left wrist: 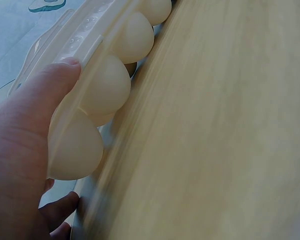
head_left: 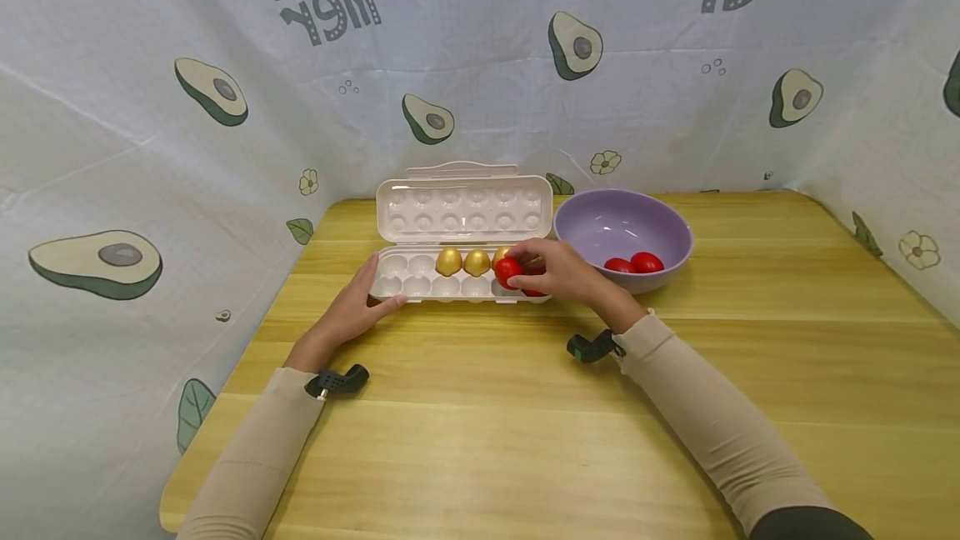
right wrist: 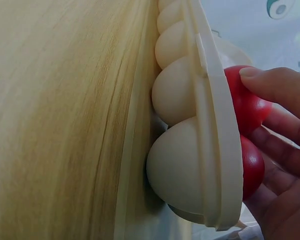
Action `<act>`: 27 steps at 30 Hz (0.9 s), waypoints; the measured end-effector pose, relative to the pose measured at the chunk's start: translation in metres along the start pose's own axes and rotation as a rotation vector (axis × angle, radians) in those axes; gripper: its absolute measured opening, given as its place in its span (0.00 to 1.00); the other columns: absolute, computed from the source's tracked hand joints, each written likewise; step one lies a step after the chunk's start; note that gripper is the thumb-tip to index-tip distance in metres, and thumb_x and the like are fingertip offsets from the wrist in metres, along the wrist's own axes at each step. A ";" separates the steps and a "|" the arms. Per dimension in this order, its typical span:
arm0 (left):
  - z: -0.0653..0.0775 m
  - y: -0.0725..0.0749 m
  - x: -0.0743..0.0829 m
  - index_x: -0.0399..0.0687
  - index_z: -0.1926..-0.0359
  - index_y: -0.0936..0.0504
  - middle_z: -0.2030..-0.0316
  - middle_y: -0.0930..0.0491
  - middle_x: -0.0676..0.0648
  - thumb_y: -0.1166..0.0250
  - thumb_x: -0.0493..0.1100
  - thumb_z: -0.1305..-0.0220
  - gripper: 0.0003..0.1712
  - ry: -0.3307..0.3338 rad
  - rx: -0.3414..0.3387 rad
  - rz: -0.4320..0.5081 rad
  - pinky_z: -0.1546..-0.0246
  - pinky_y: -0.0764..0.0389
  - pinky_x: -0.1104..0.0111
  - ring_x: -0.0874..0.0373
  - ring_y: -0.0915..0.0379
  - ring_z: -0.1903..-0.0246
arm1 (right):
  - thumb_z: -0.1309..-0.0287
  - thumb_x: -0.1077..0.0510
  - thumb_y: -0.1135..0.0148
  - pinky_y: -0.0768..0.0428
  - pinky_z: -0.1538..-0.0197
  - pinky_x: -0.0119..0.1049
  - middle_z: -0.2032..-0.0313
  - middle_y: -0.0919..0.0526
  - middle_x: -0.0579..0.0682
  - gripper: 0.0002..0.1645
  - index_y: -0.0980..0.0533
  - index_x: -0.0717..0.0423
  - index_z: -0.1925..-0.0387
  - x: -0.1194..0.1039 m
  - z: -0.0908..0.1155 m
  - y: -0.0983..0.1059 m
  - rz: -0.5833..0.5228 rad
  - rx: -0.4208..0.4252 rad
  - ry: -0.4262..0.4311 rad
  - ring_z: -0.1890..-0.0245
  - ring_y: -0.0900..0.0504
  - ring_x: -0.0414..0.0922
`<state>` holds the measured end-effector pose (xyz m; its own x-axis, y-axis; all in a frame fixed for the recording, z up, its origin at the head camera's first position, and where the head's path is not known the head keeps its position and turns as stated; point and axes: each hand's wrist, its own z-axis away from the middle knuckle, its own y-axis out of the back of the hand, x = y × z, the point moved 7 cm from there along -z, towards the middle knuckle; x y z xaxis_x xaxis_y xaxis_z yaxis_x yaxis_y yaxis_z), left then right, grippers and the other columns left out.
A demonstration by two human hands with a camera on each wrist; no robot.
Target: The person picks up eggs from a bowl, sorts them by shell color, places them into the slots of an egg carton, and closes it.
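**Avocado-print backdrop (head_left: 495, 40), wooden table (head_left: 487, 423), and a red egg (head_left: 507, 273) between my fingers**

So the cloth has avocados, little flowers and grey lettering on it, and the table runs right up to it. My right hand (head_left: 558, 269) has the egg pinched between thumb and fingers, closed just as far as the egg's width lets it. It's at the front row of a pale plastic egg carton (head_left: 431, 287), fifth hollow from the left. Its lower part is behind the rim in my right wrist view, so can't tell if it's touching the bottom.

Right beside it, a second red egg (right wrist: 252, 167) sits in the front right corner hollow. Back row has three gold eggs (head_left: 462, 262) side by side, the rightmost partly behind my fingers. My hand covers the back right corner, so no idea about that one.

My left hand (head_left: 356, 302) is on the carton's left end, spread around the corner: thumb laid on the front rim, fingers loose along the side, not clenched.

Carton's lid (head_left: 465, 205) is folded open at the back. Just to the right is a lilac bowl (head_left: 592, 227) with two more red eggs (head_left: 647, 262) next to each other, near the front.
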<state>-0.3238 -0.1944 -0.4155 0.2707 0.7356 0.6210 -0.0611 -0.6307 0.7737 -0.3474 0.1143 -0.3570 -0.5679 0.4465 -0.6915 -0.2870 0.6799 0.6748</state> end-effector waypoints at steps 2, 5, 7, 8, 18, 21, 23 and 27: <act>0.000 0.000 0.000 0.42 0.24 0.64 0.25 0.61 0.41 0.39 0.64 0.37 0.58 0.000 -0.001 -0.001 0.29 0.55 0.50 0.45 0.63 0.27 | 0.48 0.59 0.27 0.18 0.52 0.43 0.54 0.17 0.55 0.23 0.22 0.58 0.50 0.000 0.000 0.000 0.001 -0.004 -0.002 0.54 0.16 0.51; 0.000 0.000 0.000 0.42 0.24 0.64 0.25 0.61 0.41 0.39 0.64 0.37 0.58 -0.001 0.000 -0.003 0.29 0.54 0.50 0.45 0.63 0.27 | 0.48 0.59 0.27 0.19 0.51 0.43 0.55 0.16 0.54 0.22 0.22 0.58 0.52 -0.001 0.000 -0.001 0.009 -0.011 0.000 0.55 0.17 0.50; -0.001 0.000 -0.001 0.42 0.24 0.64 0.25 0.61 0.41 0.39 0.64 0.37 0.58 -0.002 0.001 -0.006 0.29 0.54 0.50 0.45 0.63 0.27 | 0.49 0.58 0.27 0.19 0.50 0.42 0.55 0.16 0.53 0.21 0.22 0.58 0.52 -0.001 0.000 -0.001 0.021 -0.018 0.002 0.56 0.17 0.49; -0.001 0.000 -0.001 0.43 0.24 0.64 0.25 0.61 0.41 0.39 0.64 0.37 0.58 -0.002 0.000 -0.004 0.29 0.55 0.50 0.45 0.63 0.27 | 0.49 0.58 0.27 0.19 0.50 0.42 0.56 0.16 0.53 0.21 0.22 0.57 0.53 0.000 0.000 -0.002 0.026 -0.022 0.003 0.56 0.17 0.48; -0.001 0.000 -0.002 0.41 0.24 0.63 0.25 0.61 0.41 0.39 0.63 0.37 0.58 -0.015 0.007 0.004 0.29 0.54 0.50 0.45 0.62 0.27 | 0.48 0.55 0.27 0.19 0.50 0.40 0.57 0.16 0.50 0.21 0.22 0.55 0.53 0.005 -0.001 -0.005 0.040 -0.053 -0.016 0.57 0.17 0.45; -0.001 0.000 -0.002 0.41 0.24 0.63 0.25 0.60 0.41 0.38 0.63 0.38 0.58 -0.014 0.008 0.009 0.30 0.54 0.50 0.45 0.62 0.27 | 0.48 0.54 0.27 0.19 0.50 0.40 0.56 0.16 0.49 0.22 0.23 0.54 0.53 0.006 -0.001 -0.005 0.054 -0.057 -0.020 0.57 0.17 0.45; -0.001 0.000 -0.001 0.41 0.24 0.63 0.25 0.60 0.41 0.38 0.63 0.37 0.58 -0.014 0.008 0.009 0.30 0.54 0.50 0.45 0.62 0.27 | 0.49 0.53 0.27 0.19 0.49 0.40 0.56 0.16 0.49 0.22 0.23 0.54 0.53 0.006 -0.001 -0.005 0.069 -0.059 -0.016 0.57 0.18 0.44; -0.001 0.000 -0.001 0.41 0.24 0.63 0.25 0.61 0.41 0.38 0.63 0.38 0.58 -0.013 0.006 0.010 0.30 0.54 0.49 0.45 0.62 0.27 | 0.48 0.55 0.27 0.19 0.50 0.39 0.58 0.16 0.49 0.19 0.22 0.55 0.55 0.005 0.000 -0.005 0.083 -0.061 -0.004 0.58 0.17 0.44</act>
<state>-0.3249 -0.1951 -0.4156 0.2823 0.7263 0.6267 -0.0582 -0.6391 0.7669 -0.3489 0.1130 -0.3639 -0.5889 0.5020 -0.6334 -0.2854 0.6040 0.7441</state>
